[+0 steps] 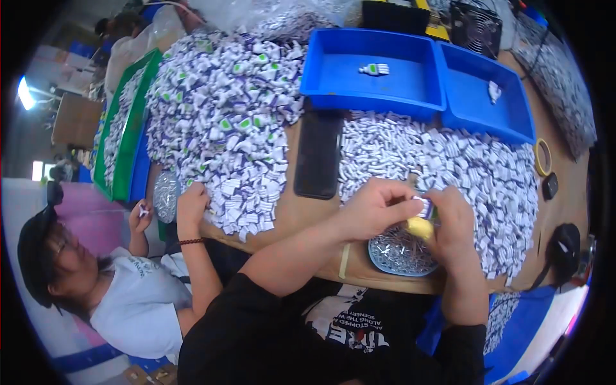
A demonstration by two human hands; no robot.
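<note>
Over mesh dish (399, 255): left hand (372, 208) + right hand (454, 221) pinch small white part (423, 206).

Two blue trays (410, 99) (each holding one small white piece), a black phone (318, 154) lying flat on the bench (564, 173), a green tray (131, 128), a tape ring (543, 157), a black fan (476, 29).

Small white-and-purple piece (423, 206) pinched between left hand (372, 208) and right hand (457, 224): mostly covered by fingers, shape indistinct. Yellow object (420, 227) beneath it: partly hidden, kind unclear. Round blue dish (399, 254) of tiny pale parts: far rim masked by both hands, contents too small to identify.
</note>
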